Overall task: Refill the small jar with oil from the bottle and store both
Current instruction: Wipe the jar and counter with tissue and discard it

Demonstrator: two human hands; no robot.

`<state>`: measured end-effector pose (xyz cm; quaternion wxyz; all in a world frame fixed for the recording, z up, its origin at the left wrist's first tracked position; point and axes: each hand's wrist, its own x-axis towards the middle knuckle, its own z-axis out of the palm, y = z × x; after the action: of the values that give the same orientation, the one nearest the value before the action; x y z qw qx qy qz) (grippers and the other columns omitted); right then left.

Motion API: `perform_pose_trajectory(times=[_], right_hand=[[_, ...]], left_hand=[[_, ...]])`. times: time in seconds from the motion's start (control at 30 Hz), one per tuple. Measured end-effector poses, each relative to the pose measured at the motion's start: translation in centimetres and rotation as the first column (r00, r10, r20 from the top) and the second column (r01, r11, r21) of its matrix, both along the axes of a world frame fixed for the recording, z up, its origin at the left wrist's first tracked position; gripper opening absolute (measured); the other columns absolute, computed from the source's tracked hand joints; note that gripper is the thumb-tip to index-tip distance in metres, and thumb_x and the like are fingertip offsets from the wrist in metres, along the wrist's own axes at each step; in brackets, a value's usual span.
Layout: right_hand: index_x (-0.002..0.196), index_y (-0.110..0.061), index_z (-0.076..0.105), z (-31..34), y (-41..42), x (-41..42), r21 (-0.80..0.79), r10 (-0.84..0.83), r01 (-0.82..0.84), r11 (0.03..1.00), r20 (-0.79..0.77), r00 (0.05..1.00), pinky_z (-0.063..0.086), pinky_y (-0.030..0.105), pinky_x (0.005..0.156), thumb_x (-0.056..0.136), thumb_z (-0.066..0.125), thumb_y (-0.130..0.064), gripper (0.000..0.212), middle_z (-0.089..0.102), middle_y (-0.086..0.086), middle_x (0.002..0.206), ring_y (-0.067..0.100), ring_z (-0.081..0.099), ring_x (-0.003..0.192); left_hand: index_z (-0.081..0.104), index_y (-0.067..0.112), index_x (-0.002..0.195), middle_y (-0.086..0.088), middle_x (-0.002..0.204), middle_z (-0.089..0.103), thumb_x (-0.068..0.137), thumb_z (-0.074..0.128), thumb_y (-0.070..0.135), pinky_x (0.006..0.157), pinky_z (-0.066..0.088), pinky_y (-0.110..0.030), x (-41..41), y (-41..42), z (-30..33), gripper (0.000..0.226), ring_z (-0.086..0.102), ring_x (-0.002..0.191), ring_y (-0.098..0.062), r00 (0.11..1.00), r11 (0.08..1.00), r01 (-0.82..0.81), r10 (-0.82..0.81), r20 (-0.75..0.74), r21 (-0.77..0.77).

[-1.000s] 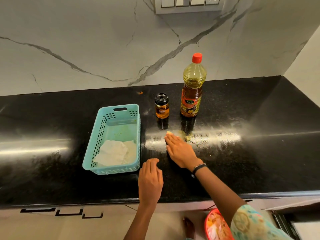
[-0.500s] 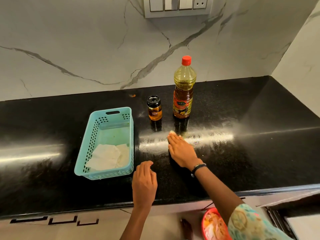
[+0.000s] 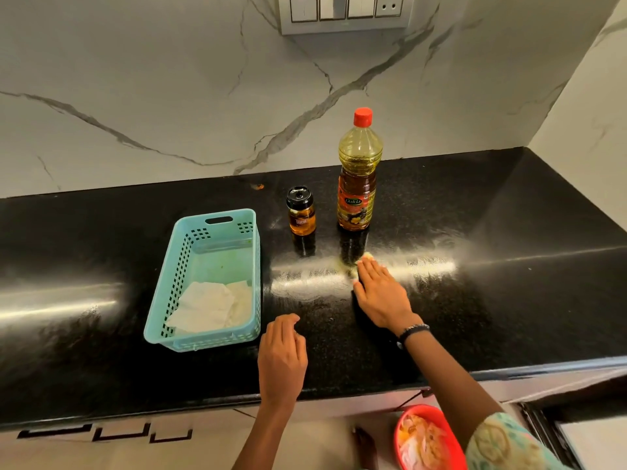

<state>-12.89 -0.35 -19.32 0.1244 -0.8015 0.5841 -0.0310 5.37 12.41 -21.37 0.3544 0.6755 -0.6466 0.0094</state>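
Note:
The oil bottle (image 3: 359, 184), red-capped and amber, stands upright on the black counter (image 3: 509, 283). To its left stands the small jar (image 3: 301, 215) with its black lid on and oil inside. My right hand (image 3: 381, 296) lies flat on the counter just in front of the bottle, pressing down a small yellowish tissue (image 3: 367, 256) that peeks out at the fingertips. My left hand (image 3: 281, 357) rests near the counter's front edge with its fingers loosely curled, holding nothing.
A light blue plastic basket (image 3: 200, 346) sits left of the jar with crumpled white tissues (image 3: 207, 307) in it. An oily smear shines on the counter beside my right hand. A red bowl (image 3: 424, 439) sits below the counter edge. A switch panel (image 3: 342, 11) hangs on the marble wall.
My right hand has slid to the right with the tissue, from between jar and bottle to in front of the bottle. The left hand, jar and bottle stay put.

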Motion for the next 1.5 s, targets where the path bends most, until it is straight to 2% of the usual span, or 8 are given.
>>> perform_pose_trajectory(times=[0.2, 0.47, 0.67, 0.77, 1.0, 1.13, 1.2, 1.5], right_hand=[[0.149, -0.016, 0.014, -1.1, 6.2, -2.7, -0.09, 0.152, -0.149, 0.985, 0.022, 0.988, -0.007, 0.024, 0.116, 0.088, -0.016, -0.058, 0.08, 0.009, -0.003, 0.157, 0.007, 0.001, 0.144], [0.151, -0.01, 0.009, -0.1, 2.1, -2.3, -0.006, -0.071, 0.071, 0.997, -0.004, 0.997, -0.004, 0.027, 0.116, 0.1, 0.016, -0.042, 0.061, 0.004, 0.005, 0.159, 0.014, 0.001, 0.146], [0.15, -0.014, 0.013, -0.9, 7.3, -2.7, -0.08, 0.187, -0.185, 0.979, 0.009, 0.982, -0.008, 0.024, 0.117, 0.091, -0.009, -0.056, 0.075, 0.006, -0.001, 0.157, 0.01, 0.002, 0.145], [0.146, -0.013, 0.031, -1.2, 8.8, -5.7, -0.121, 0.103, -0.104, 0.987, -0.021, 0.995, 0.003, 0.026, 0.115, 0.098, 0.004, -0.049, 0.066, 0.027, 0.001, 0.154, 0.011, 0.019, 0.142], [0.15, -0.013, 0.009, -0.6, 6.3, -3.4, -0.069, -0.032, 0.033, 0.997, 0.023, 0.999, -0.01, 0.025, 0.116, 0.082, -0.007, -0.054, 0.081, 0.002, 0.0, 0.157, 0.01, -0.002, 0.145], [0.145, -0.009, 0.033, -1.3, 10.9, -3.1, -0.153, 0.121, -0.116, 0.981, 0.021, 0.992, 0.008, 0.03, 0.116, 0.096, 0.022, -0.041, 0.059, 0.029, 0.005, 0.153, 0.015, 0.022, 0.142], [0.142, -0.01, 0.04, -1.4, 13.0, -5.0, -0.161, 0.129, -0.123, 0.979, 0.023, 0.991, 0.014, 0.031, 0.115, 0.099, 0.019, -0.04, 0.056, 0.035, 0.003, 0.15, 0.012, 0.028, 0.14], [0.139, -0.005, 0.043, -1.3, 10.1, -4.5, -0.156, -0.066, 0.066, 0.986, 0.006, 0.998, 0.002, 0.026, 0.115, 0.094, 0.027, -0.039, 0.058, 0.041, 0.009, 0.146, 0.017, 0.032, 0.138]], left_hand=[[0.054, 0.014, 0.104, 0.002, 0.093, 0.059, 0.09, 0.041, 0.013, 0.074, 0.047, -0.024, 0.1, 0.0, -0.2, 0.019, 0.055, 0.081, -0.011, 1.0, 1.0, 0.009, -0.009, 0.004, 0.007], [0.054, 0.015, 0.103, 0.003, 0.092, 0.059, 0.09, 0.039, 0.014, 0.071, 0.047, -0.023, 0.0, 0.0, -0.1, 0.02, 0.054, 0.079, -0.01, 1.0, 1.0, 0.002, -0.002, -0.003, 0.015], [0.054, 0.014, 0.102, 0.003, 0.09, 0.057, 0.09, 0.037, 0.015, 0.069, 0.047, -0.024, 0.1, -0.1, 0.1, 0.021, 0.054, 0.077, -0.012, 1.0, 1.0, 0.002, -0.003, 0.017, 0.026], [0.055, 0.013, 0.102, 0.002, 0.09, 0.057, 0.09, 0.037, 0.015, 0.069, 0.048, -0.025, 0.1, -0.1, 0.1, 0.022, 0.054, 0.077, -0.012, 1.0, 1.0, 0.002, -0.003, 0.018, 0.027], [0.056, 0.012, 0.103, 0.002, 0.091, 0.059, 0.09, 0.039, 0.014, 0.068, 0.049, -0.026, 0.0, -0.1, 0.0, 0.021, 0.055, 0.079, -0.012, 1.0, 0.999, -0.006, 0.006, 0.014, 0.044], [0.057, 0.011, 0.101, 0.001, 0.088, 0.058, 0.085, 0.055, 0.001, 0.065, 0.049, -0.026, 0.1, 0.0, 0.0, 0.019, 0.054, 0.075, -0.013, 1.0, 0.999, -0.015, 0.014, 0.016, 0.035], [0.058, 0.01, 0.1, 0.001, 0.087, 0.058, 0.082, 0.058, -0.001, 0.065, 0.048, -0.025, 0.1, -0.1, -0.1, 0.021, 0.054, 0.074, -0.013, 1.0, 0.999, -0.017, 0.016, 0.02, 0.031], [0.057, 0.01, 0.099, 0.0, 0.087, 0.058, 0.085, 0.05, 0.005, 0.065, 0.048, -0.028, 0.0, -0.1, -0.1, 0.016, 0.054, 0.075, -0.014, 0.999, 0.999, -0.019, 0.018, 0.037, 0.029]])
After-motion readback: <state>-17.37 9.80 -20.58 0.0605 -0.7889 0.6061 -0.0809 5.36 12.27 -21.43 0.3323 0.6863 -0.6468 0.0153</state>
